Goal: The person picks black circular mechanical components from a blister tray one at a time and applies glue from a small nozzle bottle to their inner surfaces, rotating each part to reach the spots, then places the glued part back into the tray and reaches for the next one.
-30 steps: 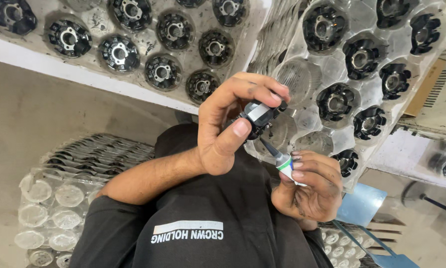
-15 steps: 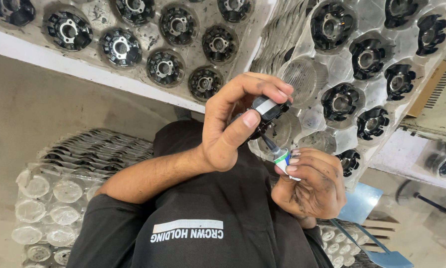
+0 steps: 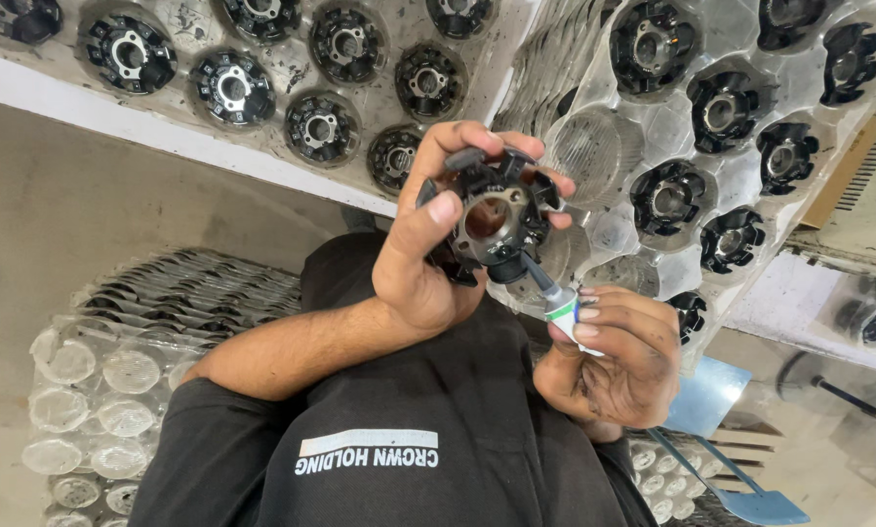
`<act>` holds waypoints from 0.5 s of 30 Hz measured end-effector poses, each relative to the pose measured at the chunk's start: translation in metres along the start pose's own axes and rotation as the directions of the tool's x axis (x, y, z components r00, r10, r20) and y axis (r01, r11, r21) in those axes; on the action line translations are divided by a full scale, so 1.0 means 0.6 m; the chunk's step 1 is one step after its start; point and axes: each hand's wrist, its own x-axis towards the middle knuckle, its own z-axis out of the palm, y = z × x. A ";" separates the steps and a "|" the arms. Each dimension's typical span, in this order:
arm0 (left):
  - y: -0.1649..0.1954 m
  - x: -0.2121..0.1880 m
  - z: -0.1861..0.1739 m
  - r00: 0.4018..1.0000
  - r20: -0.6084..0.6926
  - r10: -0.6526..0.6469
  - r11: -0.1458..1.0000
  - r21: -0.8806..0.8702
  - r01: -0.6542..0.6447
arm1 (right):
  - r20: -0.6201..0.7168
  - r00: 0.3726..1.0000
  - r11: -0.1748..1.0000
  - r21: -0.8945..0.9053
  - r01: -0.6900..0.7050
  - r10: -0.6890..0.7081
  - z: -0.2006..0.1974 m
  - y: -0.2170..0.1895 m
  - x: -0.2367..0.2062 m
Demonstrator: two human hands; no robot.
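The left hand point(image 3: 428, 263) grips a black stator point(image 3: 492, 217) above the trays point(image 3: 594, 146). The right hand point(image 3: 618, 356) clamps a small tube point(image 3: 560, 304), its nozzle touching the stator's lower edge.

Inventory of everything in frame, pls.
part: 1, black ring with a centre hole, in left hand
tube: 1, white-green with black nozzle, in right hand, tip at the part
loaded trays: 2, clear plastic, top left and top right
tray parts: many, black, in tray pockets
empty trays: stacks, clear, lower left
blue frame: 1, lower right
shirt: 1, black, bottom centre
left hand: fingers around the part
right hand: fingers pinching the tube
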 end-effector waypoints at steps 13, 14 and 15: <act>-0.026 -0.004 -0.004 0.960 -0.212 -0.185 0.948 -0.295 0.118 | 0.054 0.998 0.998 -0.050 0.041 -0.038 -0.001 0.014 0.008; -0.026 -0.003 -0.006 0.956 -0.217 -0.195 0.945 -0.302 0.124 | 0.053 0.998 0.998 -0.050 0.035 -0.032 0.000 0.014 0.009; -0.027 -0.002 -0.007 0.953 -0.223 -0.205 0.942 -0.309 0.130 | 0.052 0.998 0.998 -0.050 0.027 -0.025 0.000 0.014 0.010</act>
